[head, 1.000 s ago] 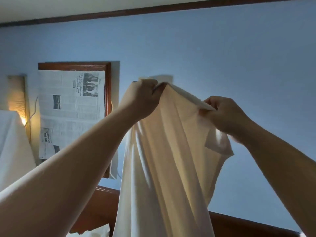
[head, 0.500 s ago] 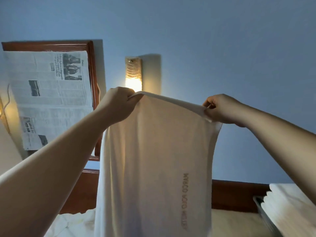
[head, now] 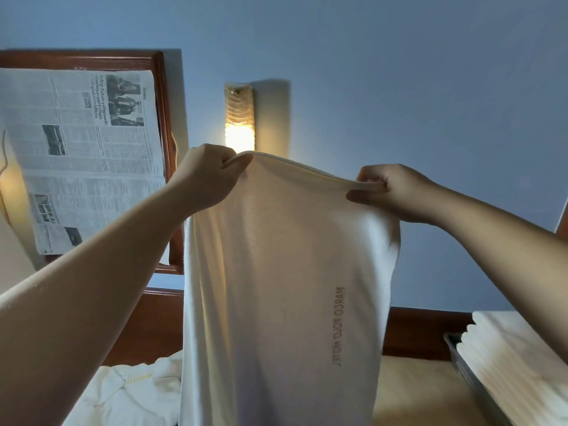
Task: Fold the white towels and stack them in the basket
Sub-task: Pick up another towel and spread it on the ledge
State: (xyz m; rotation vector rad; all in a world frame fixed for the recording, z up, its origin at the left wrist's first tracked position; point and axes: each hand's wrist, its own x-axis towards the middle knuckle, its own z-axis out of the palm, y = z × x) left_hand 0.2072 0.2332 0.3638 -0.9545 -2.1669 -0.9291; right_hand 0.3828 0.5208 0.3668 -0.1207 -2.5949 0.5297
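Note:
A white towel with mirrored lettering down its right side hangs in front of me, its lower end out of view. My left hand pinches its top left corner. My right hand pinches the top right corner, so the upper edge stretches between both hands at chest height. At the right edge, a stack of folded white towels sits in a grey basket. Crumpled white towels lie at the lower left on the bed.
A lit wall lamp glows behind the towel on the blue wall. A newspaper covers a wooden frame at the left. A dark wooden headboard runs behind the bed surface.
The view swung right and down, bringing the lamp, bed and basket into sight. My hands moved apart, and the bunched towel now hangs flat and wide between them.

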